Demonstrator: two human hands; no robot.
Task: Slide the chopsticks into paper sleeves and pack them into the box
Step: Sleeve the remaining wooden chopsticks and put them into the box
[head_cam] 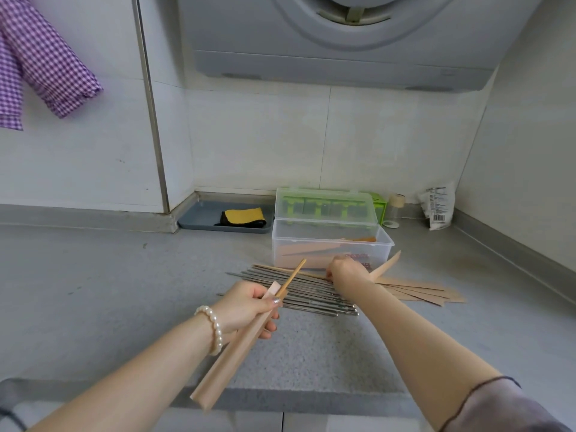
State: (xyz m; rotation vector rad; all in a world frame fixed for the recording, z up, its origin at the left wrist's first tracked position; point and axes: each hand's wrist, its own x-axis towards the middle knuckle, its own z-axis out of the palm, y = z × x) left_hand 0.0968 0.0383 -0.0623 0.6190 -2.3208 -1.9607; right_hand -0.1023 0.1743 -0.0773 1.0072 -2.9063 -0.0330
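L hand (249, 307) closed around a long tan paper sleeve (229, 353), thumb pressed on its open mouth; a thin wooden chopstick (291, 277) sticks out of that mouth, angled up-right, most of it inside; sleeve's lower end hangs past the grey speckled counter's (124, 291) front edge. White bead bracelet (213, 328) on L wrist.

R hand (344, 272) down on the pile, fingers curled on a second tan sleeve (386, 266) whose pointed end tips up to the right; exact pinch hidden by the back of the hand.

Between the hands: row of grey metal chopsticks (299, 294) lying flat, roughly parallel; just right of them a fan of flat tan empty sleeves (427, 293) on the counter.

Clear plastic box (330, 247), lid up, stands just behind the pile, touching-close to R hand; several sleeved pairs inside, lying slanted. Behind it a green-tinted clear case (324, 207).

Counter wide open to the left; right side narrows toward the wall edge; back-left corner holds a grey tray (199, 218) w/ a yellow-black cloth (244, 218); back-right a small jar (394, 210) and white packet (438, 207).
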